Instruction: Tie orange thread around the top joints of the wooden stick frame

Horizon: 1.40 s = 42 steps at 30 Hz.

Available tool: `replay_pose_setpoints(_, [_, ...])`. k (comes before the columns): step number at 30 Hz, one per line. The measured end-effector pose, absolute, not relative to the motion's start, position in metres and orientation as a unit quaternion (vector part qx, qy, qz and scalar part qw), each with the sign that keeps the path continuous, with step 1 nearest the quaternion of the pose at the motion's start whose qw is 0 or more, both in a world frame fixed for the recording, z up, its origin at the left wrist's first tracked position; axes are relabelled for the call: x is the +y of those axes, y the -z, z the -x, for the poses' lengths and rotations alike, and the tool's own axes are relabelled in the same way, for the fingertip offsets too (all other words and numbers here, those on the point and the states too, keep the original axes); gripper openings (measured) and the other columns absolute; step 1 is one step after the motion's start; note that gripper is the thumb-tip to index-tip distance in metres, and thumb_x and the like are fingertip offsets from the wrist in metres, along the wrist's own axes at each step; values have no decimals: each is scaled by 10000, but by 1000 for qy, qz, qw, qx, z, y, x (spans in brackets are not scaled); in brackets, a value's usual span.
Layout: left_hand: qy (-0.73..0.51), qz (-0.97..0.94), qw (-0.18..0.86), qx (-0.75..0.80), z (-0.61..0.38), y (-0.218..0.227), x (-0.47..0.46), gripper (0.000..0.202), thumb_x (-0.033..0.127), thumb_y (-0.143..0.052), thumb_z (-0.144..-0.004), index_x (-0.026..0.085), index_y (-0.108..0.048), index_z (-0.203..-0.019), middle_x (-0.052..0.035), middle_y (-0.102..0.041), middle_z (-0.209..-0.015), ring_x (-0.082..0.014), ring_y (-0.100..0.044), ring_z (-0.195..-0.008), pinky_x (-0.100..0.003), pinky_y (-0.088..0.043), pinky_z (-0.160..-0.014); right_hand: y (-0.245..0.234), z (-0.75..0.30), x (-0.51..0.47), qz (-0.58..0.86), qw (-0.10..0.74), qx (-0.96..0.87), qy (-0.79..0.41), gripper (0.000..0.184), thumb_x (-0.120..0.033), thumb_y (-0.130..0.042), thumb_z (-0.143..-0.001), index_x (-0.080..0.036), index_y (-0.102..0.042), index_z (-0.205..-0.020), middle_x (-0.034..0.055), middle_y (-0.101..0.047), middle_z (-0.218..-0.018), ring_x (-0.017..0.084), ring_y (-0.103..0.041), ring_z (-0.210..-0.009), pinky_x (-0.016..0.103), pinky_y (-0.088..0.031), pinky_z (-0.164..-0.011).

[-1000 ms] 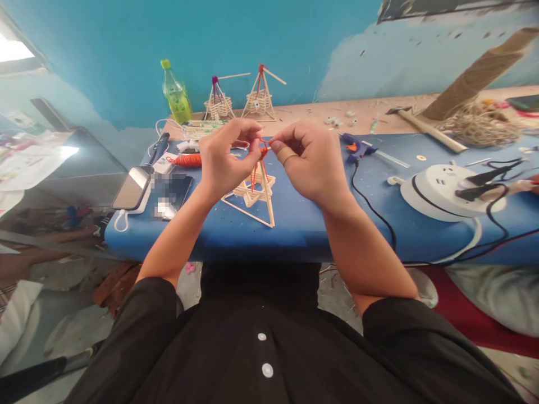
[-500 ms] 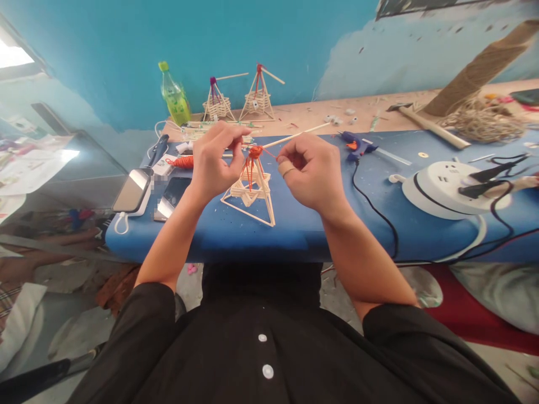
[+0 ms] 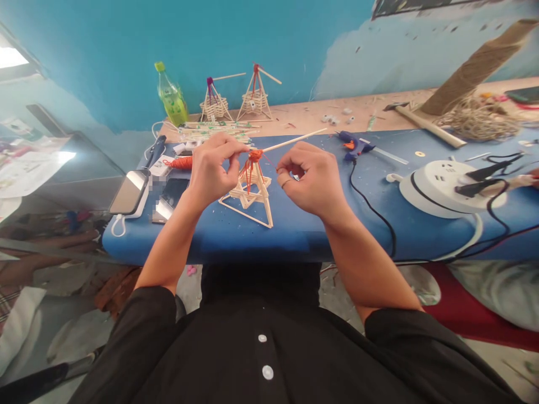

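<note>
A small pyramid model of thin wooden sticks (image 3: pixel 251 193) stands on the blue board (image 3: pixel 295 224), bound at its top with orange thread (image 3: pixel 254 155). A long stick (image 3: pixel 290 140) juts from that top toward the upper right. My left hand (image 3: pixel 213 168) pinches the left end of the stick at the model's top. Just right of the model, my right hand (image 3: pixel 309 179) is curled closed, and a fine orange strand seems to run from it to the binding.
Two finished stick models (image 3: pixel 236 101) and a green bottle (image 3: pixel 170 98) stand by the blue wall. A phone on a power bank (image 3: pixel 130 191), an orange thread spool (image 3: pixel 181 163), a glue gun (image 3: pixel 351 143), a round power strip (image 3: pixel 442 188) with cables and a hammer (image 3: pixel 421 126) lie around.
My hands have drawn apart and lowered from the model's top, which is now exposed with its orange binding. The long stick at the top has come into view.
</note>
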<state>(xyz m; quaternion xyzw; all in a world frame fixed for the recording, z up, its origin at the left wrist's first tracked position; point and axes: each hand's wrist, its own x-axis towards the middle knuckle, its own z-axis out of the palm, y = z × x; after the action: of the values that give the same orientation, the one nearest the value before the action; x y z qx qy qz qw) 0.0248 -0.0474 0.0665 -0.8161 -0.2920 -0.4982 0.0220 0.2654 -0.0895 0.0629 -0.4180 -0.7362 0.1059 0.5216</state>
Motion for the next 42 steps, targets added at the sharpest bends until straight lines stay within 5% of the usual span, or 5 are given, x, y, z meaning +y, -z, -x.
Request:
replay_pose_setpoints(6, [522, 798, -139, -267, -16, -72, -32, 133, 149, -708, -826, 258, -762, -774, -64, -714, -875, -174, -663, -776, -356, -596, -660, -63, -266, -83, 446, 553, -684, -166, 111, -244, -713, -809, -211, -658, -718, -6, -608, -702, 116, -445, -626, 313, -377, -617])
replay_pose_setpoints(16, [517, 719, -385, -260, -47, -81, -34, 186, 350, -739, -929, 238, -807, -796, -50, -883, -996, -204, -832, -934, -411, -734, -886, -75, -248, -80, 379, 623, -639, -243, 179, -297, -763, -897, -245, -630, -789, 47, -749, -983, 166, -671, -828, 345, -590, -703])
replay_pose_setpoints(26, [543, 724, -342, -254, -48, -80, -37, 100, 286, -868, -900, 208, -854, -961, -52, -877, -964, -196, -858, -879, -374, -754, -846, -74, -239, -66, 346, 644, -622, -280, 202, -277, -878, -891, -250, -680, -857, 15, -779, -916, 192, -765, -861, 436, -701, -865])
replay_pose_setpoints(34, [529, 754, -241, -306, -47, -72, -31, 396, 322, -850, -990, 257, -659, -1331, -33, -859, -973, -197, -861, -913, -320, -717, -850, -78, -240, -76, 383, 611, -666, -192, 96, -168, -807, -928, -257, -783, -903, 26, -770, -997, 193, -751, -963, 403, -696, -889])
replay_pose_setpoints(42, [537, 773, -162, -296, -54, -88, -43, 660, 201, -866, -894, 368, -592, -1472, -48, -769, -1488, -179, -863, -938, -311, -659, -746, -90, -243, -76, 368, 579, -690, -231, 135, -127, -802, -910, -252, -756, -892, 34, -797, -1081, 220, -774, -1093, 429, -698, -976])
